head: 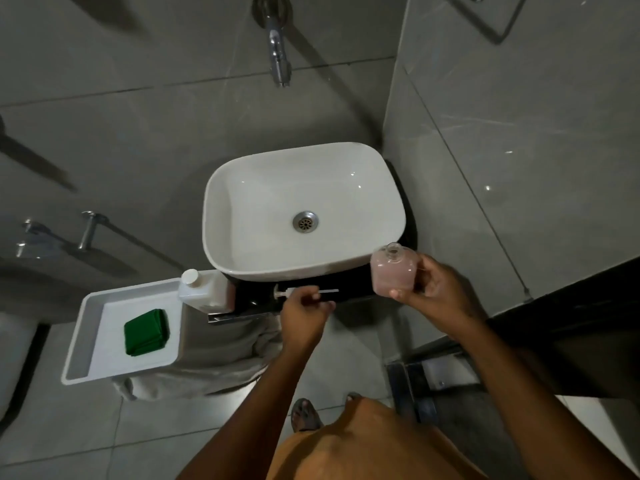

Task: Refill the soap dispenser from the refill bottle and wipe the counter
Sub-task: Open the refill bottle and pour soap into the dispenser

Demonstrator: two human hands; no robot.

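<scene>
The right hand point(436, 289) grips the clear soap dispenser point(393, 270), uncapped and part full of pink liquid, beside the white basin point(242, 244). The left hand point(303, 315) pinches the pump point(304, 293) over the dark surface point(353, 289). The capped refill bottle point(204, 289) stands left of it, beside a white tray point(83, 327) holding a folded green cloth point(147, 332). Grey tiles surround them.

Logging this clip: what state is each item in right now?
soap dispenser: open, pump off, partly filled pink, held in right hand
pump: removed, held by left hand
refill bottle: capped, upright
green cloth: folded, in white tray
sink: dry-looking
</scene>
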